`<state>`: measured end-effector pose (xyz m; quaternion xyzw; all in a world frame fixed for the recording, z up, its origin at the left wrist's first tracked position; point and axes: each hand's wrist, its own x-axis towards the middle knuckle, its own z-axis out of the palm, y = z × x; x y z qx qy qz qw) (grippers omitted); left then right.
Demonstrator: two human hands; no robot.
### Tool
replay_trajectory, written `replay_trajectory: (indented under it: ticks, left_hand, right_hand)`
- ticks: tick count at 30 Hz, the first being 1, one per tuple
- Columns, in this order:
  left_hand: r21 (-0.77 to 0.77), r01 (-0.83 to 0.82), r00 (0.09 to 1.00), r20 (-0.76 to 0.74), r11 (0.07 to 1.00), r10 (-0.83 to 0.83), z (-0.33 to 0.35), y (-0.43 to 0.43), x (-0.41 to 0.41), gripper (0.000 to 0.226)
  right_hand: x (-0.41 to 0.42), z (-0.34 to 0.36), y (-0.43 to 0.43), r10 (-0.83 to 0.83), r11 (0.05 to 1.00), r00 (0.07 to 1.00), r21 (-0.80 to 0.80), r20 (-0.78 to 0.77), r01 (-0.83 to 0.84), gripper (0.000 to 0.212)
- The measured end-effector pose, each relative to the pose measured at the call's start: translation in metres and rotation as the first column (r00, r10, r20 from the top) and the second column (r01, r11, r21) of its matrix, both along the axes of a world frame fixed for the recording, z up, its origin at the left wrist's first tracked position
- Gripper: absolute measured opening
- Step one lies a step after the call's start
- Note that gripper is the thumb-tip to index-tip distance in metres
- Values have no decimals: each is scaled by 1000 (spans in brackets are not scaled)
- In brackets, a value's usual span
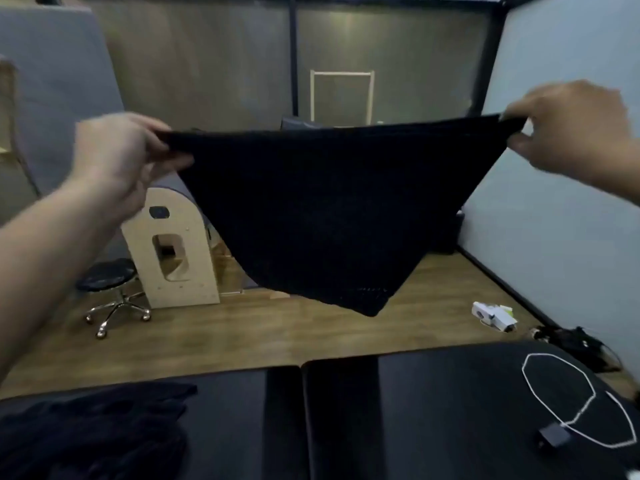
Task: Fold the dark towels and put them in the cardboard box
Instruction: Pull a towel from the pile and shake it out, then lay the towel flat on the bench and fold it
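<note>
Both hands (117,157) (571,133) pinch dark towel (329,216) (hanging triangular, knit-textured)

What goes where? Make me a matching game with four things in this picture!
Things:
1. towel
2. pile
3. stool
4. cord

Places:
A. on the floor
B. on the table, right side
C. held up in the air
D. on the table, left side

Pairs: 1-C, 2-D, 3-A, 4-B
</note>
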<state>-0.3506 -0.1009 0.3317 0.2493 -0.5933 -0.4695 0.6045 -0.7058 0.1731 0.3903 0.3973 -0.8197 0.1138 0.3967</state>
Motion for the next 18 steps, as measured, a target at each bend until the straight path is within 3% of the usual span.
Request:
replay_trajectory:
  ticks: [1,2,5,7,9,11,13,14,16,18]
  left_hand:
    - [63,55,997,48,997,-58,-30,25,14,33]
    - [154,8,997,81,988,-21,-67,49,29,34]
    - [342,-45,996,93,939,14,-201,125,90,33]
    - [581,-107,989,145,807,26,-271,175,124,18]
    - [789,-187,966,256,585,-36,-335,231,144,35]
    - [766,-310,896,434,563,-97,-382,282,149,35]
    - [681,-355,807,569,641,-157,-420,317,149,36]
    - [660,-374,774,609,651,-173,-429,327,147,32]
    - [638,-390,744,643,664,-180,-433,340,143,20]
    - [649,-398,752,636,648,-174,-432,346,143,24]
  right_hand:
    - [8,-38,20,46,998,995,39,84,-49,21]
    - [18,-72,41,84,991,983,87,163,-99,20]
    - [39,-176,108,191,974,923,53,335,-221,19]
    - [52,-260,162,192,962,872,90,451,-258,23]
    - [61,-353,218,105,937,824,223,558,-270,7]
    - [76,-430,267,214,869,768,242,604,-433,28]
    - [102,-457,296,107,765,754,431,649,-479,7]
    - [109,-459,304,41,740,764,495,643,-456,17]
    - [124,-457,311,-25,741,754,518,656,-426,33]
    - [128,-461,322,-38,770,746,495,665,-402,35]
